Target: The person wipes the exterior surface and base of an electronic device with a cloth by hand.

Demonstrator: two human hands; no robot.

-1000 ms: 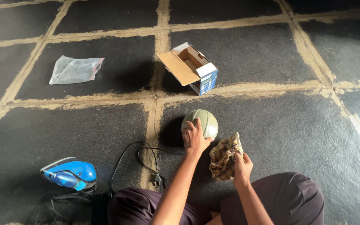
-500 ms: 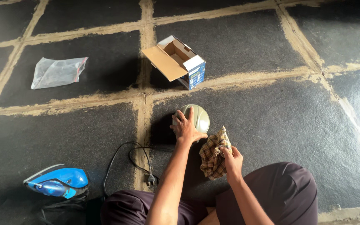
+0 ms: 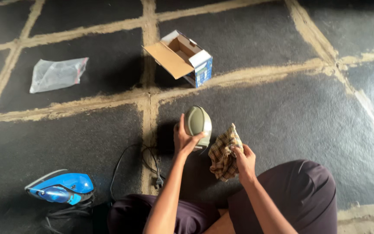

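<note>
Green casing: olive, rounded appliance [image 3: 198, 122] tipped on edge on the dark floor, its black cord [image 3: 146, 162] trailing below the fingers.
Left hand [image 3: 182, 139]: fingers wrapped round its lower side, wrist bent up.
Right hand [image 3: 244, 159]: pinching a checked cloth [image 3: 224, 152], just right of the casing.
Doing it well: I judge a firm left grip steadies wiping.
</note>
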